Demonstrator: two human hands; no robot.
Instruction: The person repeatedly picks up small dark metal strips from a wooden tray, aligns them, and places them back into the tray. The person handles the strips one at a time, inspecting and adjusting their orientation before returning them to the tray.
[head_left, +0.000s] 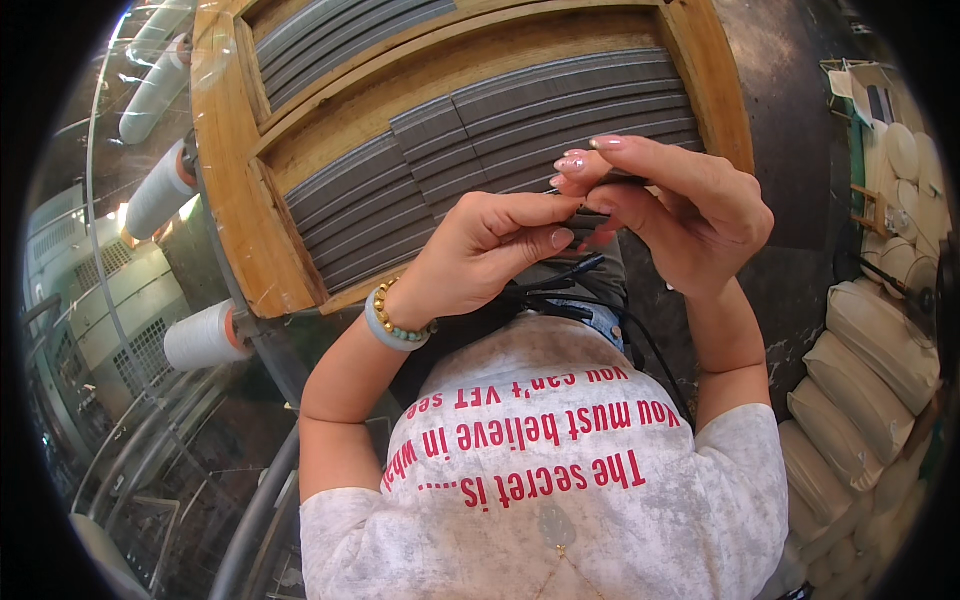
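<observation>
My left hand (487, 244), with a pale bangle (384, 330) and a beaded bracelet at the wrist, has thumb and forefinger pinched together. Its fingertips meet those of my right hand (686, 210), whose thumb is bent in and whose other fingers are raised. A small red strip (600, 237), blurred, shows just below the joined fingertips and seems pinched there by both hands. A thin dark piece (626, 178) is partly visible among my right fingers. Beyond the hands lies a wooden tray (720, 82) holding packed rows of thin grey metal pieces (525, 120).
White yarn cones (206, 335) stand on a metal frame at the left, near clear sheeting. Stacked pale sacks (855, 405) and white rolls (904, 150) lie at the right. A black cable (652, 337) hangs by my waist, over dark floor (795, 187).
</observation>
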